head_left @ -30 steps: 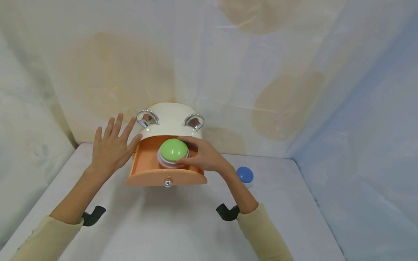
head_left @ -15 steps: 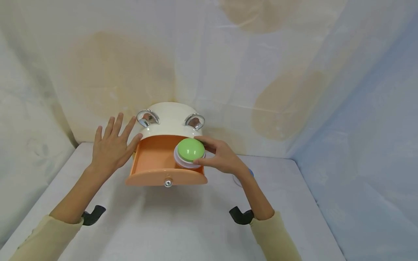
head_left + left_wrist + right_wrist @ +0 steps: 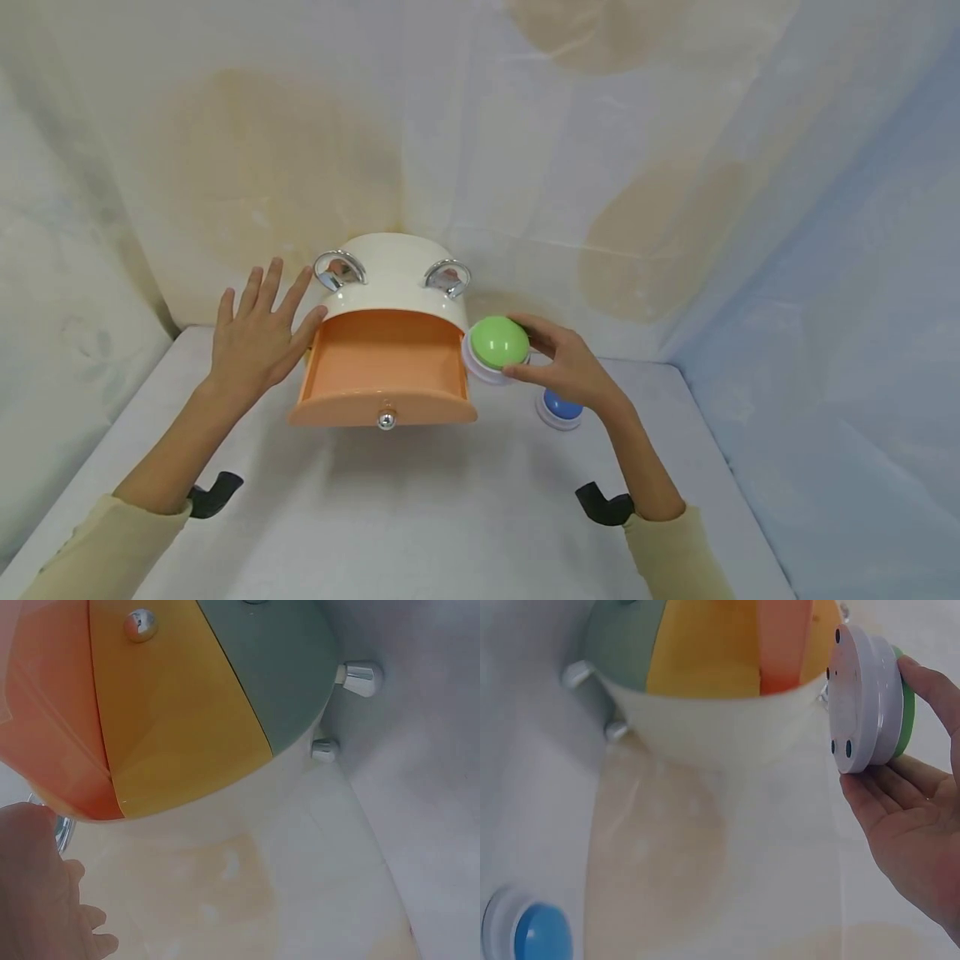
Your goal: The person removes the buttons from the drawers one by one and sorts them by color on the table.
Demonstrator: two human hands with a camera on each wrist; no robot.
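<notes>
A cream cabinet (image 3: 390, 279) with two chrome handles stands at the back of the table, its orange drawer (image 3: 382, 367) pulled open and bare inside. My left hand (image 3: 255, 337) lies flat with spread fingers against the cabinet's left side. My right hand (image 3: 558, 362) grips a green dome button (image 3: 498, 342) on a white base, held in the air just right of the drawer. In the right wrist view the button's white underside (image 3: 859, 701) faces the camera, with the cabinet (image 3: 705, 712) behind it. The left wrist view shows the cabinet (image 3: 187, 712) from below, with its orange, yellow and green drawers.
A blue dome button (image 3: 560, 407) sits on the white table (image 3: 420, 517) under my right hand, also low left in the right wrist view as the blue button (image 3: 540, 934). Draped fabric walls close in the back and both sides.
My right hand lifted the green button out of the orange drawer and carried it to the right, past the drawer's edge. The left hand stayed put.
</notes>
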